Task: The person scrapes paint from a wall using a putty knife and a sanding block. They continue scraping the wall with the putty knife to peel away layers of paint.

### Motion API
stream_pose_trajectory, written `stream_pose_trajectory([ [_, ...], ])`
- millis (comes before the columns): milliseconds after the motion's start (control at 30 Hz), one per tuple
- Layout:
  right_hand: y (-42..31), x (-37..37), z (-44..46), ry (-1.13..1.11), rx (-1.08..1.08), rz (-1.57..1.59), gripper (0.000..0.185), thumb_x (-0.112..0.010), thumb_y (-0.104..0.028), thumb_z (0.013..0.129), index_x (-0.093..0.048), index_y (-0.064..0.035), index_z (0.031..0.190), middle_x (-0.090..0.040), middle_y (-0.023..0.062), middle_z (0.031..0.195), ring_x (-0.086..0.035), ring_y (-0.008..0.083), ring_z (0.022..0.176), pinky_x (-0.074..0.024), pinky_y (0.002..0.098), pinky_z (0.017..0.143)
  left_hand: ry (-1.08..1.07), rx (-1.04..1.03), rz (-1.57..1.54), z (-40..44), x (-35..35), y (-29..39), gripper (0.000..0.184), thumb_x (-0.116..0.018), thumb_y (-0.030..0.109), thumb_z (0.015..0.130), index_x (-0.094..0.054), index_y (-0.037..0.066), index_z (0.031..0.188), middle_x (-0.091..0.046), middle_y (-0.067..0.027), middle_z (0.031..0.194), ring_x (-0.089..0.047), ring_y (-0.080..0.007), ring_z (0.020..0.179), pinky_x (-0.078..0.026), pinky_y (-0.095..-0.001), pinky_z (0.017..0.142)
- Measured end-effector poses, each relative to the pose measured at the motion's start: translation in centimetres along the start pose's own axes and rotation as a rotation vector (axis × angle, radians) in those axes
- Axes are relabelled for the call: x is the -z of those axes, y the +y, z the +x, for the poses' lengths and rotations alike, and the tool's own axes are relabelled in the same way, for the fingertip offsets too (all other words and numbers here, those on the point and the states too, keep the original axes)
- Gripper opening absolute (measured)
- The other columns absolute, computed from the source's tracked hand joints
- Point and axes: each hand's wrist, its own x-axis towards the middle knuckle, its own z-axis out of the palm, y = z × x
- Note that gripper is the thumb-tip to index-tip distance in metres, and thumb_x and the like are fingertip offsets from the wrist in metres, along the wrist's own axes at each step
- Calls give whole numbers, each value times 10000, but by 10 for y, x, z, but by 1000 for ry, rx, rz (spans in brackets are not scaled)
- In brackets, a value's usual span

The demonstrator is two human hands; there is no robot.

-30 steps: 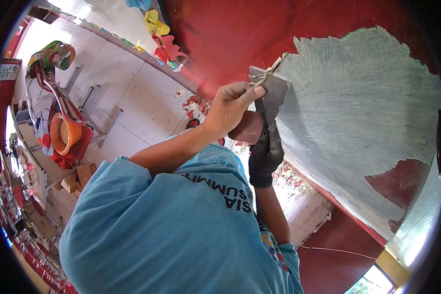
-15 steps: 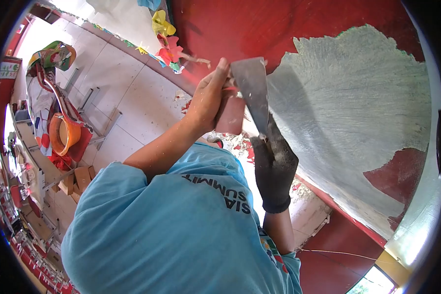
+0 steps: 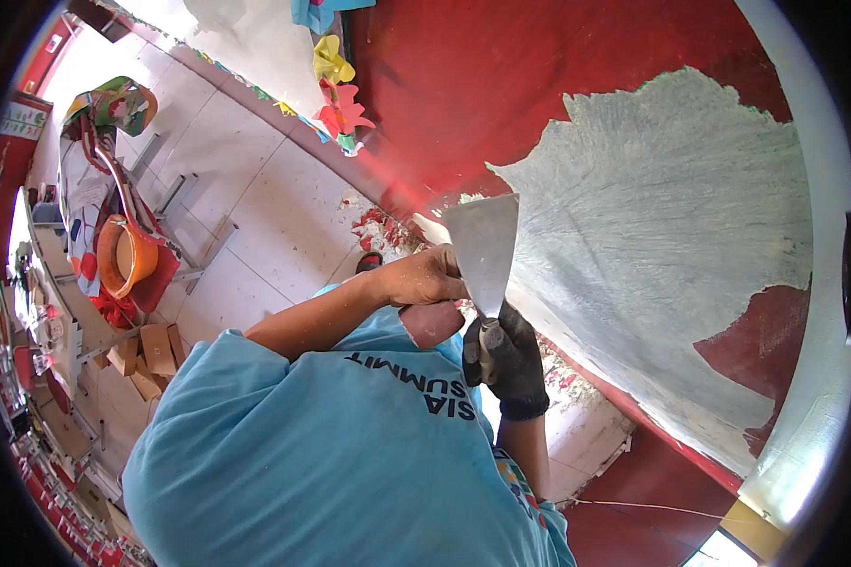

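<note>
A scraper with a broad metal blade (image 3: 485,248) points up toward the wall. My right hand (image 3: 512,367), in a black glove, is closed around its handle (image 3: 490,350). Bare and dusty, my left hand (image 3: 425,279) has its fingers curled beside the blade's left edge. A reddish-brown flat pad (image 3: 431,323) sticks out below those fingers and is held in them. Behind the blade is the red wall (image 3: 463,85) with a large bare grey patch (image 3: 652,189), whose edges are ragged.
Red and pale flakes (image 3: 385,230) lie on the tiled floor (image 3: 265,198) along the wall. Paper flowers (image 3: 342,109) hang at the top. On the left are an orange bowl-like object (image 3: 130,257), metal legs, cardboard boxes (image 3: 161,350) and a cluttered table (image 3: 57,326).
Both hands have come down nearer the blue shirt. The scraper's blade now stands more upright, its handle showing in the gloved hand. The stringy strip seen by the blade earlier is no longer there.
</note>
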Motion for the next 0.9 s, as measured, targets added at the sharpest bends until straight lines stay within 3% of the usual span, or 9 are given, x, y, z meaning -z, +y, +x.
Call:
stream_pose_trajectory([
  [33,1,0,-2,20,-1,74,357,-538,-307,877,-485,7,1039,-536,35,639,-478,91,433,-372,208,387,-30,84,-222,0,-2,6,187,-594,89,847,-615,-16,1001,-646,-83,944,-588,-126,871,-454,-251,791],
  [233,7,3,-5,104,18,119,384,-550,-322,867,-462,-17,1083,-525,35,631,-472,85,429,-374,202,383,45,69,-188,-1,-9,-4,98,-585,81,861,-629,-5,847,-653,-59,825,-586,-90,811,-456,-231,743],
  [333,-1,-1,-3,133,-47,-4,561,-598,-389,826,-425,2,1188,-524,28,643,-467,83,437,-373,209,391,80,-12,-220,2,-11,-4,103,-567,44,862,-625,-19,918,-653,-51,884,-583,-94,821,-456,-236,745],
  [500,-9,-5,-4,73,-43,-108,623,-593,-352,831,-358,5,1285,-528,30,655,-476,79,469,-389,212,420,143,-25,-397,0,-8,-3,146,-549,-2,852,-617,-14,981,-645,-31,929,-578,-94,847,-454,-255,770],
  [667,-18,-13,-7,33,-25,-198,638,-581,-310,838,-317,3,1327,-540,38,683,-491,82,507,-407,215,450,230,-89,-560,-4,-7,-3,177,-548,51,864,-611,2,1022,-633,-22,984,-566,-101,890,-443,-268,810],
  [800,-27,-20,-8,80,-18,-195,543,-530,-209,849,-338,1,1312,-535,36,704,-495,82,528,-420,217,487,244,20,-539,-3,-6,-4,183,-560,92,868,-607,11,1025,-633,-17,960,-565,-98,890,-439,-259,810],
  [867,-32,-17,-12,105,-14,-255,419,-478,-137,848,-408,4,1236,-532,42,725,-505,81,551,-428,222,509,214,-77,-316,2,-8,-6,195,-543,165,888,-609,26,1009,-631,-14,906,-548,-68,708,-441,-210,653],
  [900,-36,-15,-16,115,-5,-341,362,-452,-106,845,-441,8,1188,-532,46,740,-509,81,561,-431,223,517,215,-79,-319,1,-3,-4,195,-543,165,888,-609,26,1009,-631,-14,906,-548,-68,708,-441,-210,653],
])
